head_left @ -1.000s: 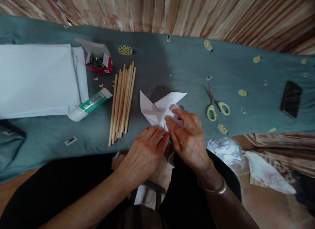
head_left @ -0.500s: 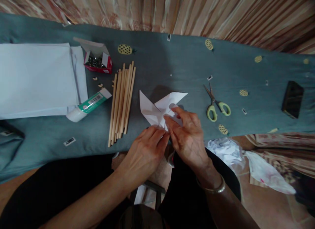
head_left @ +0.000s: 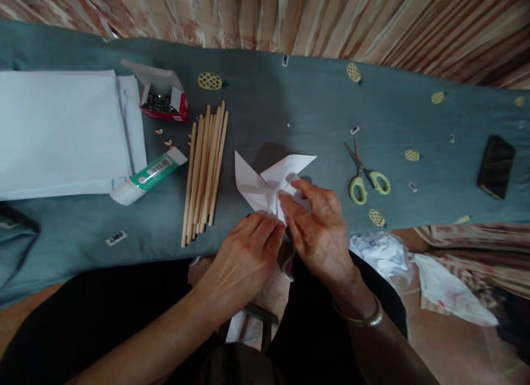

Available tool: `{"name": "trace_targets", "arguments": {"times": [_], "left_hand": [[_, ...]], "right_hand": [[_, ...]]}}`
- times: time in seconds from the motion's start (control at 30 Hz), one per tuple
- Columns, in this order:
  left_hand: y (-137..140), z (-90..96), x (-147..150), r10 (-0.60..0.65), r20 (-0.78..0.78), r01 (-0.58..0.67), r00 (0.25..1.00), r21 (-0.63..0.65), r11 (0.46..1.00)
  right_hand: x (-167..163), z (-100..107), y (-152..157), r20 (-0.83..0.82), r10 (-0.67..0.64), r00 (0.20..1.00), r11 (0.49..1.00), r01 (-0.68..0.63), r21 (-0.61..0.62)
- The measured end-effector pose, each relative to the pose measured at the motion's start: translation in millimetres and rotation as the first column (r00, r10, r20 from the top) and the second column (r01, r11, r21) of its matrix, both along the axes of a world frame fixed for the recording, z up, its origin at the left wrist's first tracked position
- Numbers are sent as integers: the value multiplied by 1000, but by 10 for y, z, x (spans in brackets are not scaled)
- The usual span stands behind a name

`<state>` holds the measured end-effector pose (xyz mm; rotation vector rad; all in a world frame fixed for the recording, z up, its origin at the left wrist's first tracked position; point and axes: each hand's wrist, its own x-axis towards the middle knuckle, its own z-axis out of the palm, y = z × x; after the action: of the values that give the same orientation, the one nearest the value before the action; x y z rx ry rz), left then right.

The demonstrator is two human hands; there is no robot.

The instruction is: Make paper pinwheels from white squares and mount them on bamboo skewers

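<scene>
Hardly anything has been moved since the earlier frame. Close to the near edge of the surface [head_left: 306, 106], the folded paper [head_left: 265, 193] is pinched by the left hand [head_left: 244, 251] and right hand [head_left: 319, 226], fingers bent; room is seen towards the scissors [head_left: 361, 169].

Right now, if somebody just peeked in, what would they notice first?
Probably the white folded paper, pointed like a pinwheel, mid-picture, held by the left hand and the right hand. Next, perhaps, the wooden sticks bunched to its left and the green-handled scissors to its right.
</scene>
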<state>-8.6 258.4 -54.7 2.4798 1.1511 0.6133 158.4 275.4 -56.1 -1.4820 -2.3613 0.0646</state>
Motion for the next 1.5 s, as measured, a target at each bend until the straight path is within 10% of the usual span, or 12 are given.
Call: {"name": "trace_targets", "arguments": {"times": [0.9,1.5], "left_hand": [[7,-24,-17,2,3,-2,1000,-18,1000],[201,267,-186,92,205,-142,974,244,959]], "right_hand": [[-81,-21,-28,94,-20,995,1000,21,-7],[-263,-16,7,135,-117,984,992,123,-31]]}}
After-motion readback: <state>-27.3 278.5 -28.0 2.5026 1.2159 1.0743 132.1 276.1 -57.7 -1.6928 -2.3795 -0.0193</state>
